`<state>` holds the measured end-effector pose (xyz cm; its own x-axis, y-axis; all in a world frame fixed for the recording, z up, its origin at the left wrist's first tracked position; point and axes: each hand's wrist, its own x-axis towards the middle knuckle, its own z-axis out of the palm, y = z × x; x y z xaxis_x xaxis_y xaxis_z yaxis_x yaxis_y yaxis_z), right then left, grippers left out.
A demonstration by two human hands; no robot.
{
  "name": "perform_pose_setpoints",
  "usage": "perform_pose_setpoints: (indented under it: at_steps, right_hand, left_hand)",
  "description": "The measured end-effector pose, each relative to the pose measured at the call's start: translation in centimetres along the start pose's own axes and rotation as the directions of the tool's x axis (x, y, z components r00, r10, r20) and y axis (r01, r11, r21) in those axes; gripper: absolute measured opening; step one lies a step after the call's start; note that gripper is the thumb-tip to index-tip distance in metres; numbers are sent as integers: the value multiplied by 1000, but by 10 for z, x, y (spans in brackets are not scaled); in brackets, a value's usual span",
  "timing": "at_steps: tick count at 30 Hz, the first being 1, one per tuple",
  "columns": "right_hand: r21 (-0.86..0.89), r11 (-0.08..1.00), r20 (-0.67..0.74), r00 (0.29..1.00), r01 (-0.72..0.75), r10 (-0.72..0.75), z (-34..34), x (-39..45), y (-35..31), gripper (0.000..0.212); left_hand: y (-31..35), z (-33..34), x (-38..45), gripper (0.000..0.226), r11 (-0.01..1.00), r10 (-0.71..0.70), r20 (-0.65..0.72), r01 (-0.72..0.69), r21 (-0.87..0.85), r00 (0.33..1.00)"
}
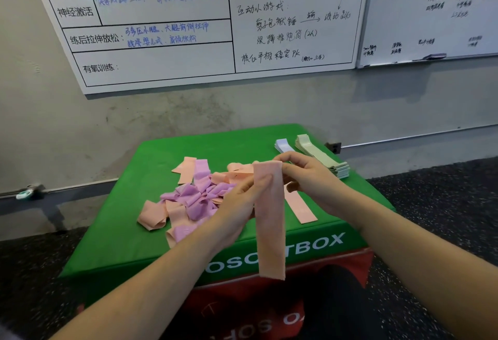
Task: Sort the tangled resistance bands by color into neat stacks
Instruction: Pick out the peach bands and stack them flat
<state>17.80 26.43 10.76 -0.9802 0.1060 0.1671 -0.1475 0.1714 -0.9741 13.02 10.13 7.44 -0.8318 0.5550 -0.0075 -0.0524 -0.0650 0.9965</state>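
Green box top [161, 231] below whiteboards [161, 29]

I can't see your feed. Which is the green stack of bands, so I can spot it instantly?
Find the green box by the wall. The green stack lies at its far right corner, beyond the right hand. It is longer and taller than the pale lilac stack left of it.

I am looking at a grey concrete wall [188, 121] that is carrying two whiteboards: a large one [161, 24] ruled into boxes with printed and handwritten Chinese text, and a second whiteboard [431, 10] to its right with a marker lying on its tray. A green padded box [129, 231] with white lettering is sitting on a red one [242, 302]. Dark speckled rubber flooring [431, 199] is running up to a grey baseboard [80, 186].
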Motion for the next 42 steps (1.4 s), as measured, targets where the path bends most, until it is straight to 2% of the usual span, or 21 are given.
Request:
perform_pose_setpoints:
  at_steps: [4,6,9,10,12,14,18,21,24,26,29,32,34,36,40,42]
  right_hand:
    - [-61,996,-22,998,60,-62,-2,-1,7,12]
    - [-110,985,-28,990,132,-136,-2,0,9,17]
    - [-212,954,-29,975,210,-221,-4,5,18,19]
    - [-233,949,-55,971,212,-231,-5,8,20,19]
    - [-211,961,-143,967,180,-213,-8,12,21,18]
    - [-94,992,-181,978,89,-105,-11,17,21,16]
    - [273,957,-43,992,-100,116,-17,28,33,20]
    - [456,875,73,986,-164,147,-22,27,53,26]
    - [537,823,93,983,-185,160,-30,24,77,43]
    - [442,875,80,980,-197,180,-34,23,92,41]
    - [185,959,43,977,-214,209,-40,18,114,27]
    - [-31,984,36,984,-174,175,-49,15,131,17]
    - [-179,968,-28,984,-177,175,-53,18,143,17]
    - [-226,950,-91,976,-216,200,-57,21,159,17]
    - [-248,935,-178,961,-252,211,-63,23,185,42]
    - [-283,926,-198,960,-248,196,-67,25,193,31]
  left_hand:
    - [-1,8,3,14,994,72,-85,-64,90,994]
    - [-4,10,7,18,995,80,-124,-72,70,989]
    - [-11,12,15,49,995,90,-118,-85,47,989]
    - [-13,12,17,50,996,86,-118,-81,44,989]
    - [-15,15,21,35,998,69,-97,-67,19,993]
    - [-20,14,29,19,998,38,-47,-39,-38,998]
    - [-23,17,42,21,994,74,-22,-76,-76,997]
    - [-22,20,58,18,989,105,-37,-109,-99,994]
    - [-21,21,79,11,984,57,-60,-66,-163,997]
    - [-21,22,95,10,968,10,-89,-32,-248,996]
    - [-21,26,119,17,943,-35,-111,-4,-333,993]
    - [-26,31,146,22,927,-81,-145,21,-373,986]
    - [-30,32,167,21,930,-87,-192,11,-368,978]
    - [-33,31,190,22,943,-97,-225,17,-332,969]
    - [-41,28,232,19,965,-105,-279,30,-262,955]
    - [-49,27,250,23,976,-115,-300,51,-213,947]
